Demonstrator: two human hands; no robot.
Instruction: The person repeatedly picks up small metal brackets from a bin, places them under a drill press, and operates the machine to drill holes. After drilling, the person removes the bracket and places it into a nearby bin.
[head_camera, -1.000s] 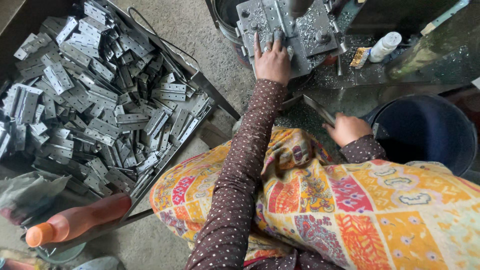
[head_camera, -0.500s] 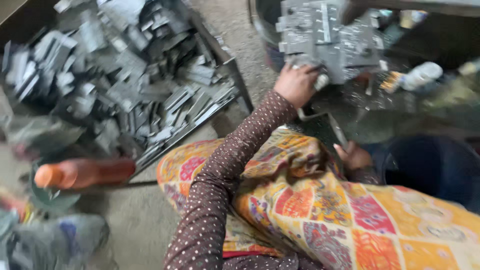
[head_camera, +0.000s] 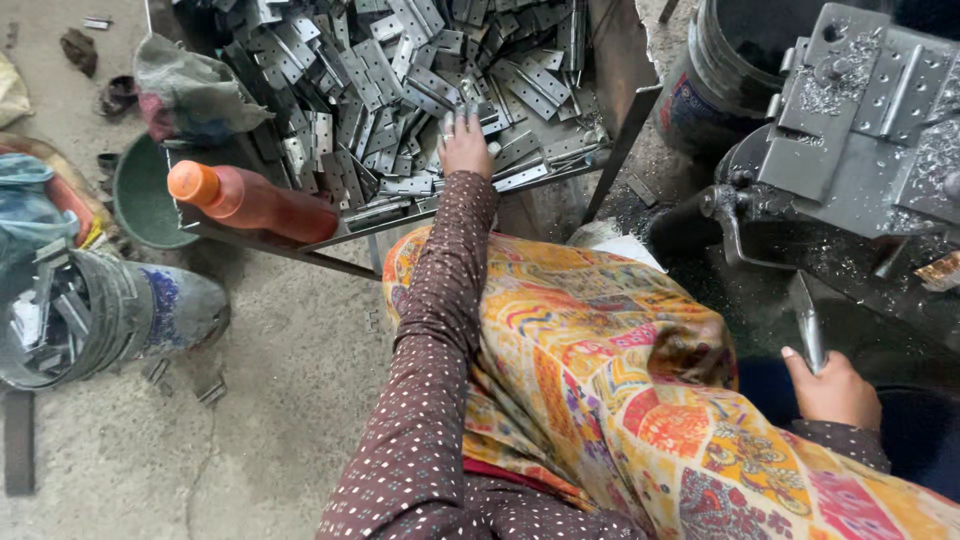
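Down at the upper middle, the left hand (head_camera: 465, 145) lies fingers spread and palm down on a heap of flat grey metal plates (head_camera: 400, 80), its fingertips (head_camera: 452, 122) touching the plates near the front edge of the heap. Whether it has 1 plate pinched under the fingers cannot be told. The plates are far too many and too tangled to count; they fill 1 shallow metal tray (head_camera: 610, 90) that stands on thin legs above the concrete floor (head_camera: 270, 420).

At the lower right, the right hand (head_camera: 832, 390) is closed around 1 narrow metal lever (head_camera: 808, 325), which rises from the fist toward 1 grey press machine (head_camera: 860, 130) dusted with metal shavings. Both arms wear 1 brown dotted sleeve each, and 1 yellow and orange patterned cloth (head_camera: 600, 370) covers the lap between them.

1 orange plastic bottle (head_camera: 250, 200) lies on its side just beside the tray's left front corner. 1 green bowl (head_camera: 145, 200) sits on the floor to its left, and 1 grey rag (head_camera: 190, 85) is bunched above it. 2 buckets show: 1 tipped at the far left (head_camera: 100, 310) holding metal pieces, and 1 dark bucket (head_camera: 720, 80) upright between tray and machine.
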